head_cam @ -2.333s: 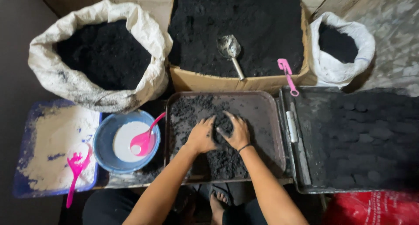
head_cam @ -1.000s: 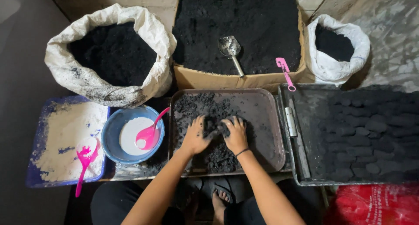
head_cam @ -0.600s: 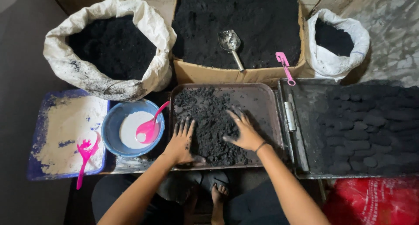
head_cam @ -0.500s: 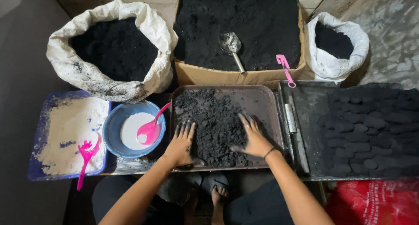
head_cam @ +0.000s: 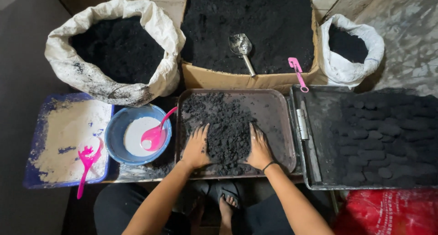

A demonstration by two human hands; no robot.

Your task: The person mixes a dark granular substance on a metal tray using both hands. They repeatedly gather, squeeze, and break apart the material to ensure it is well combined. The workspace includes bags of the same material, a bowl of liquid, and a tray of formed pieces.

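I observe my left hand (head_cam: pixel 197 146) and right hand (head_cam: pixel 259 147) lying flat, fingers extended, gripping nothing, flanking the black crumbly heap (head_cam: pixel 226 128) in the brown tray (head_cam: pixel 273 108); heap runs lengthwise away from me.

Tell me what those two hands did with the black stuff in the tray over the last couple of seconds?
They began together, kneading at the middle of the dark crumbly mix, then spread wide apart across it. Now the left hand and right hand have drawn back inward, palms flat on either side of the heap, pushing it together in the brown tray. Neither hand grips anything. The blue bowl, pink spoon, sacks and metal scoop stayed put.
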